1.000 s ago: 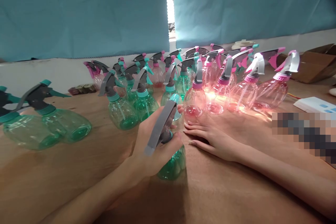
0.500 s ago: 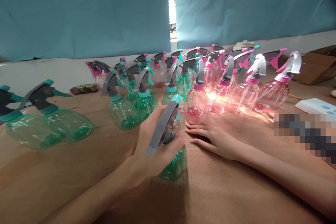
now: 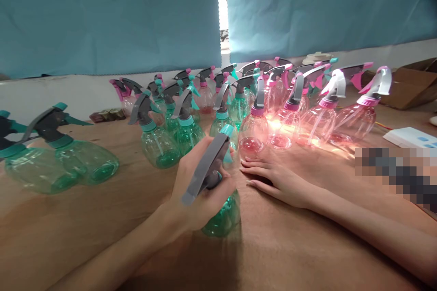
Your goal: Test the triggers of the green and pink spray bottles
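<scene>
Standing upright on the brown table [image 3: 307, 254]: one green spray bottle [image 3: 221, 216], neck clasped by the left hand [image 3: 198, 186]. Right hand [image 3: 273, 179] flat, fingers spread, holding nothing. Behind: green bottles [image 3: 160, 148], pink bottles [image 3: 290, 122].

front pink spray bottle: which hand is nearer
Right. The right hand lies flat with fingertips just below the pink bottle; the left hand holds a green bottle farther left.

Held spray bottle [image 3: 221, 216]: clear green, grey trigger. Pink spray bottles [image 3: 351, 120]: clear pink, white-grey triggers. Table [image 3: 85, 218] brown. Curtain [image 3: 102, 13] teal.
</scene>
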Demonstrator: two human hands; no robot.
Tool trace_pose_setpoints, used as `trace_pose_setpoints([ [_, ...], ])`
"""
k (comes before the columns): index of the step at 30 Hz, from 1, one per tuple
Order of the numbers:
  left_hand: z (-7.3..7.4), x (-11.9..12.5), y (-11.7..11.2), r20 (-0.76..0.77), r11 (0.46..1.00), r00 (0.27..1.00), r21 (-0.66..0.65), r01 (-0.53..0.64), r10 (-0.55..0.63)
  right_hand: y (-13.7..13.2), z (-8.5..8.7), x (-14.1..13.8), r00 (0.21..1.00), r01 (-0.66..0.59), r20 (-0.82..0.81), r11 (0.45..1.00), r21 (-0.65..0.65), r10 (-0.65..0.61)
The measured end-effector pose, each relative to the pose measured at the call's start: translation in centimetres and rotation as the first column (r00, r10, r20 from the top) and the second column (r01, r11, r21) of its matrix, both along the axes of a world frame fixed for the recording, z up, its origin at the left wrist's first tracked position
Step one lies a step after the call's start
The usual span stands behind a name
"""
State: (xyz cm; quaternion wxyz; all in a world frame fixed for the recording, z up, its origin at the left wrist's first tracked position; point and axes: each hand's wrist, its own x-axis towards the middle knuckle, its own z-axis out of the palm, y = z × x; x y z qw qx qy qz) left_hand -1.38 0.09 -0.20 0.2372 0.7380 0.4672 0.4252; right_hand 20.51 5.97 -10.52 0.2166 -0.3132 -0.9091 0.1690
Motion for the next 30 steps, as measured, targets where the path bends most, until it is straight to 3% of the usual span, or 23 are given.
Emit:
trace_pose_setpoints([
  [10, -0.35, 0.18, 0.05, 0.01, 1.0, 1.0, 0.03, -0.006, 0.006, -0.02, -0.18, -0.08, 1.0, -0.002, -0.029, 1.0, -0.004, 0.002],
  [22, -0.35, 0.2, 0.06, -0.086, 0.996, 0.994, 0.072, -0.055, 0.061, -0.07, -0.09, -0.12, 1.0, 0.002, -0.016, 1.0, -0.01, -0.003],
  [30, -0.88, 0.58, 0.54, 0.0, 0.997, 0.998, 0.045, -0.067, 0.067, 0.11, -0.42, -0.09, 0.998, -0.002, -0.058, 1.0, 0.027, 0.003],
])
